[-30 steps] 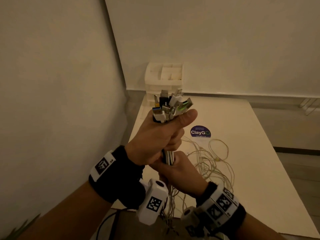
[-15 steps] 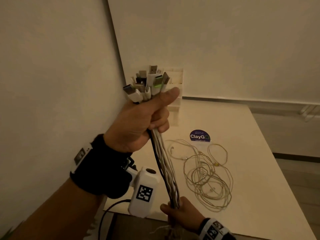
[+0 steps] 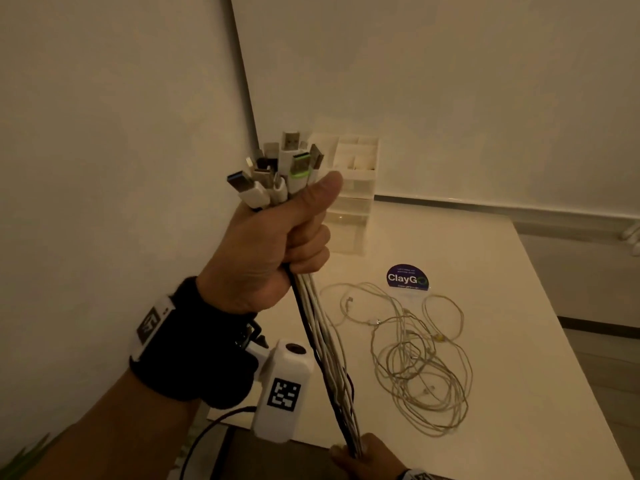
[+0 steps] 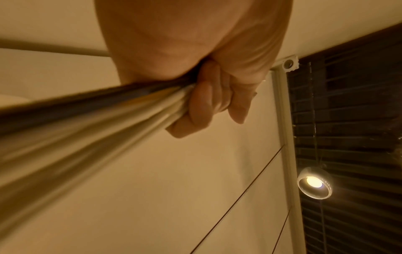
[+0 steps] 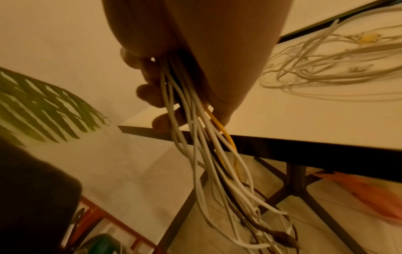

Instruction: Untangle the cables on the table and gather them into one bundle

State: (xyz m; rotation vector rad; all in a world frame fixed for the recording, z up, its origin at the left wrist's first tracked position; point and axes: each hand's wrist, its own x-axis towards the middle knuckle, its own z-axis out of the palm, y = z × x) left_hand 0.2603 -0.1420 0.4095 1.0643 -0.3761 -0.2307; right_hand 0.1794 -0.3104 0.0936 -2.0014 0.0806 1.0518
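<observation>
Head view, item: cable bundle (image 3: 322, 341), white strands with one dark, pulled into a straight run between two hands above the table's near left corner.
Left hand (image 3: 270, 251): raised, fist wrapped round the bundle's top; USB plugs (image 3: 280, 171) fan out above the thumb.
Right hand (image 3: 367, 459): low, at the table's near edge, fingers curled round the same strands; loose tails, one yellow, hang below it toward the floor.
Loose coil (image 3: 415, 368): thin pale cables lying tangled on the table (image 3: 519, 427), middle, apart from the bundle.
Sticker (image 3: 407, 277): round, dark, just beyond the coil.
Organiser (image 3: 353, 174): white drawer unit at the far left corner.
Progress: most cables gathered and combed straight, by the look of it.
Remaining: coil on the table not yet untangled or joined to the bundle; tails unsecured.
</observation>
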